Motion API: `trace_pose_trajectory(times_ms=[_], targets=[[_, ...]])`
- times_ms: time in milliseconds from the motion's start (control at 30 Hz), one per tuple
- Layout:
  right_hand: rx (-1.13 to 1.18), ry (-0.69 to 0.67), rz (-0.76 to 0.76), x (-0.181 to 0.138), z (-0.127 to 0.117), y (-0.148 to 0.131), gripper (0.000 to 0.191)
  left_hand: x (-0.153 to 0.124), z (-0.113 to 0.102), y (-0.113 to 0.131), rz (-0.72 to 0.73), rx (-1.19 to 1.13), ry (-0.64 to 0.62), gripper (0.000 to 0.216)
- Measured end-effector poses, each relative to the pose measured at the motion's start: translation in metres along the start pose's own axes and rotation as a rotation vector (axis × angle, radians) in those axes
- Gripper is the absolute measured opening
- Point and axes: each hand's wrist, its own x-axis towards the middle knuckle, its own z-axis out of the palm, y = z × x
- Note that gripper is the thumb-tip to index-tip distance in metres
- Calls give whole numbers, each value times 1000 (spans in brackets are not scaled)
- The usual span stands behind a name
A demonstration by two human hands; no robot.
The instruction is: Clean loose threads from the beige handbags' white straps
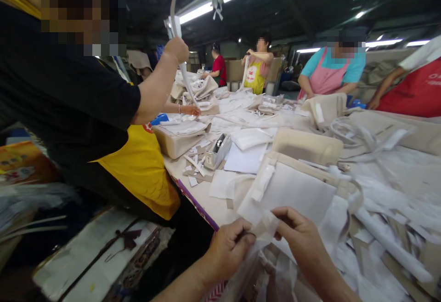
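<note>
My left hand (pixel 230 248) is closed, thumb against the fingers, on a thin translucent white sheet (pixel 266 226) above the table's near edge. To its right, the thumb and fingers of my right hand (pixel 303 237) pinch the same sheet's other side. More see-through white material hangs below my hands. Just beyond them lies a beige bag (pixel 268 158) with a white sheet (pixel 292 191) over its front and a small white wrapped piece (pixel 263 182) near its top left. Whether the thin sheet is joined to the bag I cannot tell.
A tape dispenser (pixel 217 152) stands among paper scraps near the table's purple edge (pixel 198 204). White wrapping and beige pieces (pixel 389 228) pile up at right. Close on my left, a person in a yellow apron (pixel 141 168) lifts a long strap (pixel 186 81). Several others work across the table.
</note>
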Motion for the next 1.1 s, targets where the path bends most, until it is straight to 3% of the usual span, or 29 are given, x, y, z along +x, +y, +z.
trace_pose_trajectory(times_ms=[100,200,400,500,600,633,700,767,833,867,933,1100], targets=[[429,-80,258,-3,6,3,9,3,6,-7,136,92,-40,15],[641,-138,376,-5,9,8,14,7,13,-12,180,74,-24,12],[571,-225,418,-10,12,10,17,14,20,-11,85,-93,-16,17],[324,-245,359,-11,13,11,20,16,21,-8,14,-195,-26,24],[-227,-142,101,-9,8,16,19,19,20,-4,-94,-342,-5,29],[-432,-68,-42,-8,5,18,17,20,19,-2,-128,-360,-3,30],[-796,51,-378,-5,0,20,35,24,15,3,-182,-357,-23,31],[-1042,61,-677,-2,-4,22,47,27,11,10,-226,-322,-35,29],[-1153,22,-843,2,-6,24,40,29,8,16,-254,-279,-21,27],[-1154,11,-843,3,-6,25,35,29,8,18,-259,-267,-6,26],[-1056,-7,-695,5,-3,26,28,27,11,18,-247,-279,18,26],[-389,-72,-91,-2,21,23,15,13,26,0,-162,-476,35,35]])
